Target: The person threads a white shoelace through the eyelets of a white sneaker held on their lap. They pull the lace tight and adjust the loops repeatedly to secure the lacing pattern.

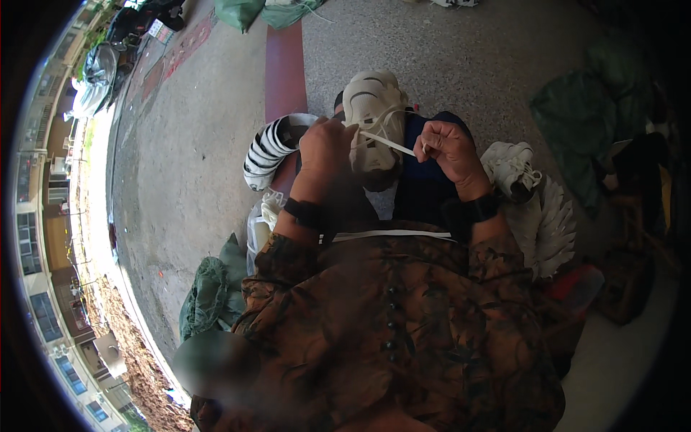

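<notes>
A cream sneaker (373, 97) rests between my knees, its toe pointing away from me. A flat white shoelace (390, 143) stretches tight across its opening between my two hands. My left hand (325, 147) is closed at the left side of the shoe, with its fingertips pinching at the lace's inner end; the exact grip is partly hidden. To the right of the shoe, my right hand (450, 150) pinches the other end of that lace between thumb and fingers. Another flat white strip (392, 234) lies across my lap.
Left of my knees is a curved stack of white-and-black shoe parts (263, 158), with a bundle of white laces (272, 207) nearer me. White shoes (511, 165) and layered white pieces (553, 229) lie on the right. Green sacks (586, 129) stand right, and others (241, 11) far ahead.
</notes>
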A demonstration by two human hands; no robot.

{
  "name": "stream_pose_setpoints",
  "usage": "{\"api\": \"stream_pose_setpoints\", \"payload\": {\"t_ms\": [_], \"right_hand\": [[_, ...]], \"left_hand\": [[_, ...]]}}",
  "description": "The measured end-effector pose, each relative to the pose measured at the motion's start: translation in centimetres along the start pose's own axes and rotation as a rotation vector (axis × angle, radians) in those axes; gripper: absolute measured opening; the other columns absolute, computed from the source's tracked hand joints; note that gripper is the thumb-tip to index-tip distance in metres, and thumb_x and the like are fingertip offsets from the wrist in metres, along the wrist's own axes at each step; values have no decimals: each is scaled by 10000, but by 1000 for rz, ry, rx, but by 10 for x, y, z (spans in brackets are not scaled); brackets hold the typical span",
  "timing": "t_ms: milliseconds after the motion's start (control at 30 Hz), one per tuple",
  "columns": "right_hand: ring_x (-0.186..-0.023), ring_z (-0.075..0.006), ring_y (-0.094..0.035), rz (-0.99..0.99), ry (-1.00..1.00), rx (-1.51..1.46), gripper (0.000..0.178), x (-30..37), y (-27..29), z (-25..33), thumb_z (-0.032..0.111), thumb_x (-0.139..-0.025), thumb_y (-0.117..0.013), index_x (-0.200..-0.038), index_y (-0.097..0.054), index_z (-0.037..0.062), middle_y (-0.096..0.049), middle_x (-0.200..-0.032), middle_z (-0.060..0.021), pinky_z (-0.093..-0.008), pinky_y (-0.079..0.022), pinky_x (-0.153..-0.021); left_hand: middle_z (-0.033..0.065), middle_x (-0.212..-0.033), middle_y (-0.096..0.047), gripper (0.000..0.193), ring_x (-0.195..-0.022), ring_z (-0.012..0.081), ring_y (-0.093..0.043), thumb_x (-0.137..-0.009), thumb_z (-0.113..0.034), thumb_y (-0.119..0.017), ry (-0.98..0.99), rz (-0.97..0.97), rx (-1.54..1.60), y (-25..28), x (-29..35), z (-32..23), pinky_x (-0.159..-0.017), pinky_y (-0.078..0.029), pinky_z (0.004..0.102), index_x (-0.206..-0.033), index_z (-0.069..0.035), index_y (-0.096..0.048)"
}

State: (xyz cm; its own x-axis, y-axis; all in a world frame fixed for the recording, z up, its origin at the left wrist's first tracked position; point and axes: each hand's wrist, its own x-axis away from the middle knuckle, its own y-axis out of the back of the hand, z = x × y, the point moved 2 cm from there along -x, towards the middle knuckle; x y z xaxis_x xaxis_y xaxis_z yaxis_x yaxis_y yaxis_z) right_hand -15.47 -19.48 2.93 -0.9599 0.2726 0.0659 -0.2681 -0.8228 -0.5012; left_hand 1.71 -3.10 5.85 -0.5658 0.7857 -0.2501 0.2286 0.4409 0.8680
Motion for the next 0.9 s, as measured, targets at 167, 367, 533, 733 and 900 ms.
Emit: {"api": "stream_pose_setpoints", "payload": {"t_ms": [167,367,533,733,900], "right_hand": [[-630,-114,-552,107,-62,105,234,1,-11,-6,210,-900,-563,-729,-536,54,-593,-672,-67,-244,-433,-630],[-598,-102,-515,23,-28,125,229,4,-7,-3,192,-909,-547,-719,-520,66,-562,-648,-46,-231,-398,-594],[-543,-88,-408,-187,121,66,231,-1,19,-14,159,-916,-531,-704,-478,85,-441,-587,-4,-229,-314,-532],[-491,-70,-308,-881,396,202,257,98,148,62,101,-925,-461,-677,-393,98,-330,-573,18,-240,-231,-458],[-519,-70,-383,-1001,54,407,189,168,219,75,120,-884,-516,-711,-452,79,-445,-620,-1,-231,-271,-444]], "left_hand": [[128,-748,-613,208,-723,308,-626,-775,-256,-623,-119,1,-28,-22,-6,-24,-629,-495,386,-714,-58,-644],[128,-796,-654,132,-755,290,-658,-760,-196,-600,15,385,-232,-43,-13,-27,-663,-526,392,-772,-75,-651],[147,-776,-662,116,-736,303,-664,-731,-157,-604,-49,330,-341,-16,-16,-29,-651,-531,407,-769,-65,-662],[176,-831,-659,111,-812,342,-648,-738,-121,-591,366,359,-586,91,55,106,-693,-516,433,-776,-36,-651],[176,-1001,-658,197,-946,334,-637,-759,-134,-634,800,558,-710,110,173,234,-783,-518,414,-929,-39,-665]]}}
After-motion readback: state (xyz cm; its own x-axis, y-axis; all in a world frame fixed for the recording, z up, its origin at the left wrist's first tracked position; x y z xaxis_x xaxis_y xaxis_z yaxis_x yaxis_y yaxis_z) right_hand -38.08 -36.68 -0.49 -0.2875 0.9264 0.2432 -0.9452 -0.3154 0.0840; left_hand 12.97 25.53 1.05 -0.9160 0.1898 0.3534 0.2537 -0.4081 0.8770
